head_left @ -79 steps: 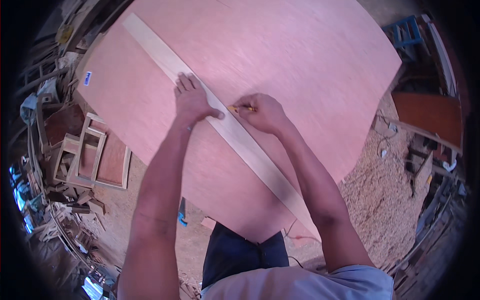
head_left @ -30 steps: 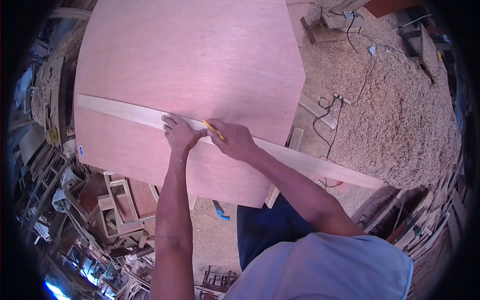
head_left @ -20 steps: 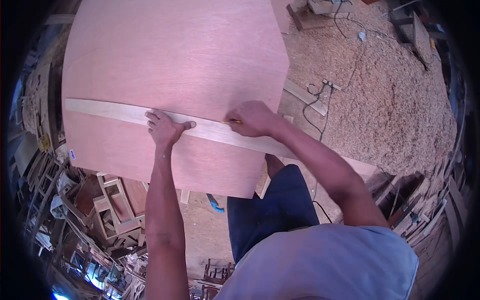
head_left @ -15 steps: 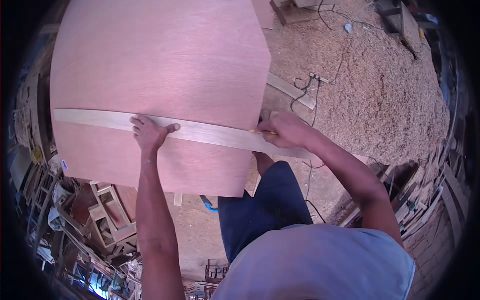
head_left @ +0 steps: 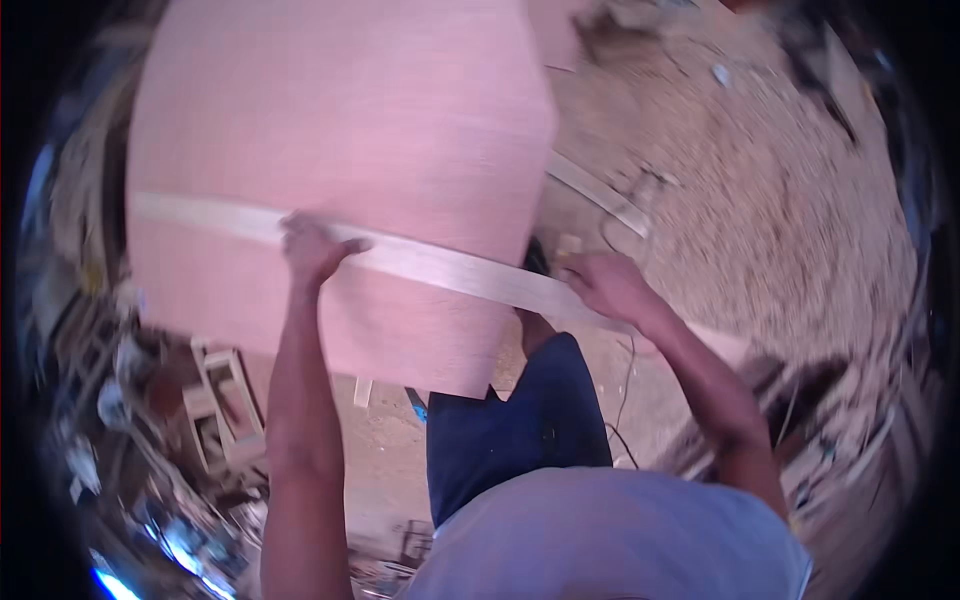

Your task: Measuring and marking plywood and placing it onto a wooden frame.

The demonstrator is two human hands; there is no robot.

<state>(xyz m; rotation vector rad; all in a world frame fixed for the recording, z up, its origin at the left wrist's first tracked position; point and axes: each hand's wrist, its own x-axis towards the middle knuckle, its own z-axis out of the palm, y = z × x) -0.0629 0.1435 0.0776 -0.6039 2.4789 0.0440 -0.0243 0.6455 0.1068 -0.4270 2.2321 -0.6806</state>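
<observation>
A long pale wooden strip (head_left: 440,266) lies across a large pinkish plywood sheet (head_left: 350,120), its right end sticking out past the sheet's edge. My left hand (head_left: 315,250) presses down on the strip left of its middle, thumb stretched out to the right and fingers spread. Beyond the sheet's right edge, my right hand (head_left: 605,285) is by the overhanging part of the strip. Its fingers are curled. The pencil seen in it a moment earlier is blurred or hidden now.
Wood shavings (head_left: 760,190) cover the floor at right, with a loose wooden board (head_left: 600,195) and a dark cord near the sheet. Small wooden frames (head_left: 228,400) and heaped scraps sit at lower left. Offcuts (head_left: 850,450) lie at lower right.
My right hand has moved right and slightly down, away from the sheet's edge. My left hand keeps its place on the strip. The whole view has shifted and blurred.
</observation>
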